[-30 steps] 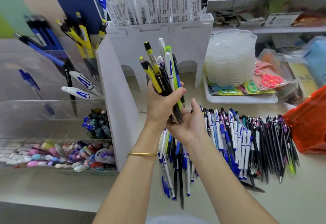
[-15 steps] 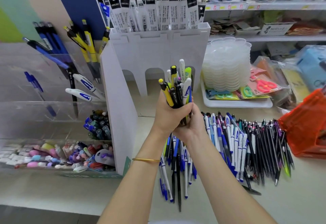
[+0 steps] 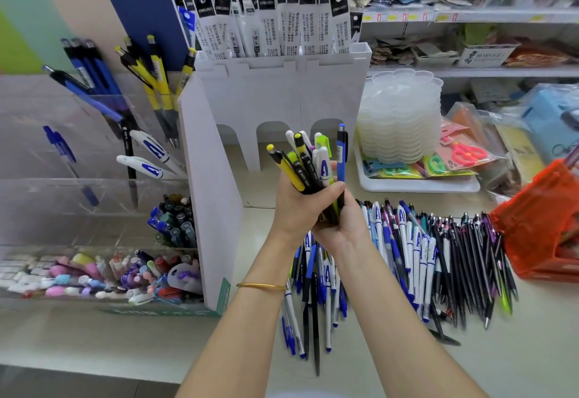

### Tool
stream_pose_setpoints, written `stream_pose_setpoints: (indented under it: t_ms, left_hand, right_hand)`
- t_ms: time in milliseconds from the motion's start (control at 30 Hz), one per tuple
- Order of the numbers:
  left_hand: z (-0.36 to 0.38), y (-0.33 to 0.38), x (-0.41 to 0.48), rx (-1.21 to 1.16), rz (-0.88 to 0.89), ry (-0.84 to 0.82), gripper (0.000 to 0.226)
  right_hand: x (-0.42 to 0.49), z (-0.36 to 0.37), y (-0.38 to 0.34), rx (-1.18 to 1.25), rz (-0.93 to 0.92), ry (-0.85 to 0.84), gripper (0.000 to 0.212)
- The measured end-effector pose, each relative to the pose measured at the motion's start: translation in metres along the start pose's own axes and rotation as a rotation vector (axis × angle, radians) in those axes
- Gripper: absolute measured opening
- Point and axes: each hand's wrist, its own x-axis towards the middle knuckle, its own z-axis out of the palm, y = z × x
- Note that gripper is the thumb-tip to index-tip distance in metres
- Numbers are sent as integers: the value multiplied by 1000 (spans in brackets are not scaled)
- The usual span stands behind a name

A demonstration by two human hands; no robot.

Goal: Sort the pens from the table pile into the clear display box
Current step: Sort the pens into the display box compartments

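Head view showed a pale table (image 3: 94,341) in a stationery shop, with stocked shelves (image 3: 470,71) behind the white stand (image 3: 282,97). Left of the stand stood the clear display box (image 3: 78,203), its compartments holding blue, yellow and white pens. Right of the stand the pen pile (image 3: 423,256) lay flat on the table, an orange basket (image 3: 539,225) beyond it. Refill packets (image 3: 282,21) marked "deli" stood in the stand's top. In front of the stand, the left hand (image 3: 297,206) had its fingers wrapped tight round an upright bundle of pens (image 3: 310,172). The right hand (image 3: 344,225) gripped the bundle's lower ends. White pens bore a blue "A".
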Motion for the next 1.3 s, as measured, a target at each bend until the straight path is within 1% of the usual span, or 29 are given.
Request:
stream_pose_setpoints:
  t_ms: [33, 100, 233, 300, 400, 433, 533, 567, 633, 700, 767, 833, 900, 1033, 1100, 1167, 1200, 1233, 1300]
  left_hand:
    - [0, 1, 0, -3, -5, -5, 50]
    - [0, 3, -1, -11, -15, -11, 53]
    - [-3, 7, -6, -47, -42, 27, 46]
    - [-6, 9, -8, -50, -52, 42, 45]
    - [-13, 13, -14, -38, -80, 66, 50]
    - [-17, 15, -16, -40, -82, 76, 47]
    - [-32, 21, -24, -102, -85, 65, 20]
    - [-37, 24, -28, -136, -96, 63, 17]
    - [-48, 30, -37, -211, -131, 44, 17]
    - [-59, 38, -47, -278, -192, 14, 16]
    - [-73, 43, -59, -295, -247, -8, 19]
    - [-89, 49, -73, -283, -293, -29, 28]
    - [-104, 54, -85, -241, -318, -40, 33]
    - [-135, 61, -100, -179, -312, -40, 30]
    - [-151, 65, -103, -178, -305, -66, 27]
    - [-170, 68, -105, -166, -303, -83, 25]
    - [-180, 71, -105, -157, -295, -89, 24]
    - [-191, 74, -104, -146, -282, -87, 23]
    - [-214, 83, -104, -131, -230, -91, 24]
  right_hand:
    - [0, 1, 1, -18, -24, 27, 43]
    - [-2, 3, 2, -62, -74, 84, 38]
    - [-15, 8, 4, -210, -128, 105, 28]
    - [-22, 9, 8, -309, -102, 79, 31]
    - [-33, 8, 15, -480, -34, 35, 40]
    - [-37, 9, 16, -565, -11, 23, 41]
    - [-49, 11, 17, -875, 29, -6, 40]
    - [-52, 12, 18, -963, 19, 5, 40]
    - [-57, 14, 19, -1102, -84, 50, 39]
    - [-60, 18, 20, -1159, -286, 78, 31]
    - [-64, 27, 22, -1181, -456, 19, 18]
    - [-71, 43, 26, -1255, -528, -105, 11]
    - [-79, 58, 36, -1307, -536, -221, 11]
    - [-90, 77, 63, -1367, -571, -353, 15]
    - [-94, 82, 81, -1422, -667, -374, 12]
    - [-97, 86, 101, -1557, -859, -344, 6]
    - [-98, 89, 113, -1620, -962, -323, 8]
    - [-101, 94, 126, -1658, -1038, -311, 14]
    - [-111, 108, 156, -1725, -1082, -303, 32]
